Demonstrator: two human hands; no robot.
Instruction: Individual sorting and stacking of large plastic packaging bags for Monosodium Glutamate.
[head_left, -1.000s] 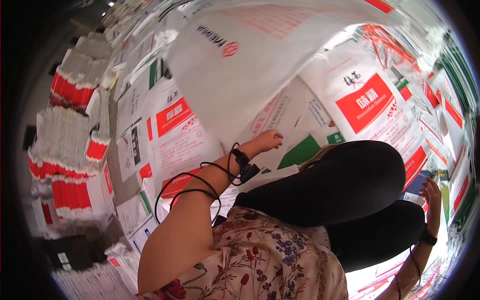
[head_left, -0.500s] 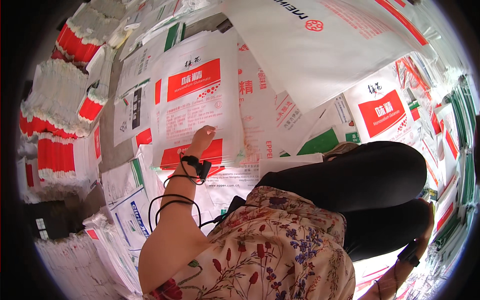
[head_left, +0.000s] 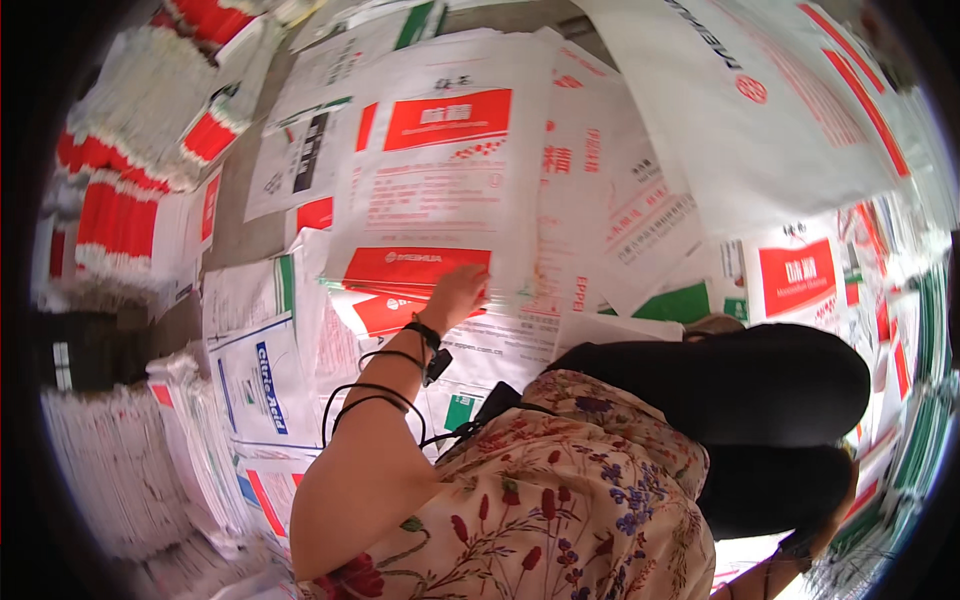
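At the lower right corner of a pile of flat white sacks with red panels, my left hand is closed on the edge of the top sack. Its fingers curl over the red band, and the thumb is partly hidden. Slight blur softens the hand and the sack. A dark band with a loose black cable is around the left wrist. My right forearm comes in at the lower right and runs behind my bent knee, which hides most of the right hand.
Stacks of folded white and red sacks stand along the left. A large translucent white sack spreads over the upper right. Beneath lie more printed sacks, one with a blue panel. Green-edged stacks line the right. My dark-clad legs fill the right middle.
My left hand has moved from the middle of the top sack down to its lower right edge. The whole view has shifted, with surroundings now further right and lower.
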